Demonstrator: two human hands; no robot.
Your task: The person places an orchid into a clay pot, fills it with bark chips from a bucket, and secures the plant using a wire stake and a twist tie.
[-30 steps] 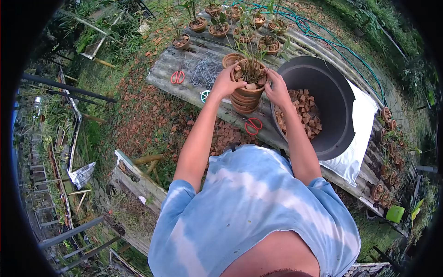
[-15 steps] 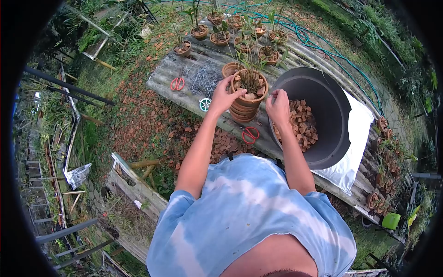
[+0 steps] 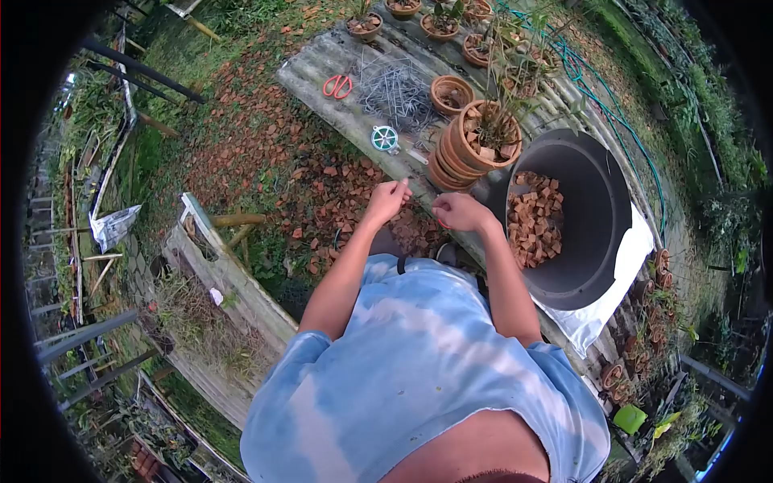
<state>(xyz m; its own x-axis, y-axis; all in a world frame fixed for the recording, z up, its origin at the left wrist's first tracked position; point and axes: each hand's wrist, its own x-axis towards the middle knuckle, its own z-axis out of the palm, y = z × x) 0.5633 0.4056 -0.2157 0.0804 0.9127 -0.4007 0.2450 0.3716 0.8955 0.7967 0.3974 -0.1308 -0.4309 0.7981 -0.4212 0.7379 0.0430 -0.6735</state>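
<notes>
My right hand [image 3: 462,213] is closed at the table's near edge, with a bit of the red-handled scissors [image 3: 442,223] showing under its fingertips. To its left, my left hand [image 3: 387,203] is held with thumb and fingers pinched together; whatever may be between them is hidden. Just beyond both hands, a stack of clay pots [image 3: 452,165] leans, topped by a clay pot with a plant and brick chunks [image 3: 488,149]. Neither hand touches it. A smaller clay pot [image 3: 452,95] stands behind the stack.
Another pair of red scissors [image 3: 337,86], a wire pile [image 3: 400,92] and a green-and-white reel [image 3: 384,138] lie on the corrugated tabletop [image 3: 322,60]. At right, a large dark tub [image 3: 588,217] holds brick chunks [image 3: 534,221] over a white sack [image 3: 576,326]. Potted plants [image 3: 441,22] line the back.
Both hands have left the potted plant and come down toward my body. My right hand has closed over the nearer scissors. The view has shifted, and the topmost pot appears more tilted.
</notes>
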